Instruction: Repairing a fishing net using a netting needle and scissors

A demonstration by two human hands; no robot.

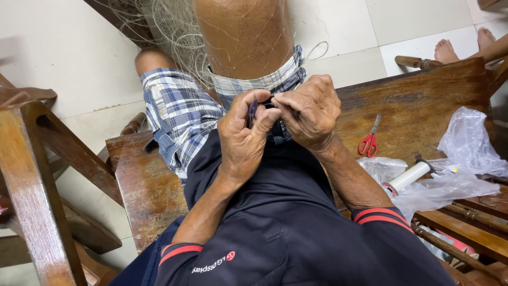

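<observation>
My left hand [244, 139] is closed around a small dark flat tool [252, 112] that shows between thumb and fingers. My right hand [309, 110] sits close beside it, fingers pinched together on something thin that I cannot make out. Both hands meet just below my raised knee [244, 32]. A tangle of pale fishing net [170, 33] drapes over that knee and the plaid shorts [180, 114]. I sit on a dark wooden bench [151, 190].
Red-handled scissors [369, 140] lie on the bench to the right. Further right lie a white spool [410, 176] and crumpled clear plastic bags [468, 140]. Another person's bare feet [463, 46] rest on the tiled floor at the top right. A wooden chair frame [32, 175] stands at the left.
</observation>
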